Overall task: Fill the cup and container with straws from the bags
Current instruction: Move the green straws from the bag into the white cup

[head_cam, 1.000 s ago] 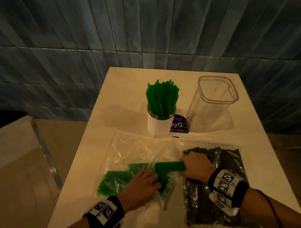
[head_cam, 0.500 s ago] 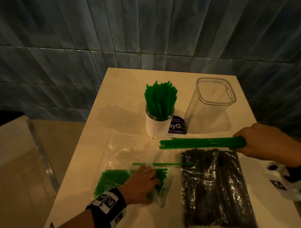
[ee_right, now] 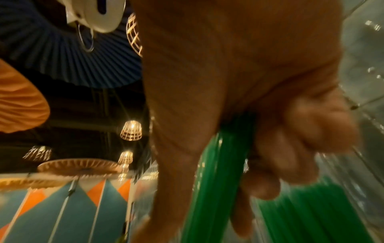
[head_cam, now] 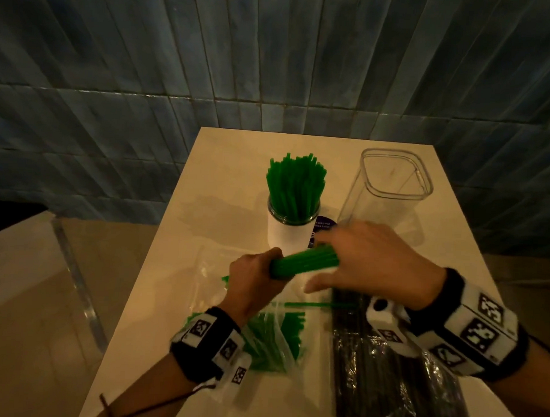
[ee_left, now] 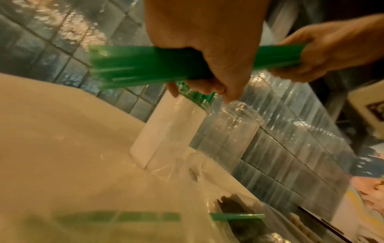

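Left hand (head_cam: 254, 281) has joined right hand (head_cam: 371, 268) gripping green straws (head_cam: 306, 264), cup (head_cam: 293, 237) at twelve o'clock next.

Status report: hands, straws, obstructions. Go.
Left hand and right hand both grip green straw bundle. Cup stuffed with straws; container empty. Path clear.

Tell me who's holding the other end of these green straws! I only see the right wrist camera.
Observer: The left hand grips the far end of the green straw bundle; the right hand holds your end.
Child: Is the cup full?
Observer: The white cup stands upright, packed with green straws.
Child: And the see-through box?
Observer: The clear container beside the cup looks empty.
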The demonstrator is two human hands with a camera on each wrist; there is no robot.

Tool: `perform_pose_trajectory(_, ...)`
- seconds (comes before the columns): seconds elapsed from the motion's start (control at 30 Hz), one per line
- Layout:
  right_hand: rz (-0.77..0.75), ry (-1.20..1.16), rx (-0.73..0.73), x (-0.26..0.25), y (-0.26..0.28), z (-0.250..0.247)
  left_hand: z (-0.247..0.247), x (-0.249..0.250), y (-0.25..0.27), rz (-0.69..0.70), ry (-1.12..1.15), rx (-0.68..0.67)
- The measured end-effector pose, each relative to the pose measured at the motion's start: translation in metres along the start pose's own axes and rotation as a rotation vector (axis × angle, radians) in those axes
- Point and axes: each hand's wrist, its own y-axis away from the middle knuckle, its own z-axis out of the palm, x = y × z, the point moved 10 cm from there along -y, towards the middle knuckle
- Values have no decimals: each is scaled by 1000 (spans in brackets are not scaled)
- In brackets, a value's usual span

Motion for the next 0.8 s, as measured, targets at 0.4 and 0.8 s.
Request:
perform_pose_trajectory(0.4, -78, -1422, 564, 0, -5, -19, -2, 23, -3, -70, 725, 191)
perform_pose_trajectory(0.8, -440, -1475, 600, -25, -7, -43, 13, 6, -13, -297, 820, 43)
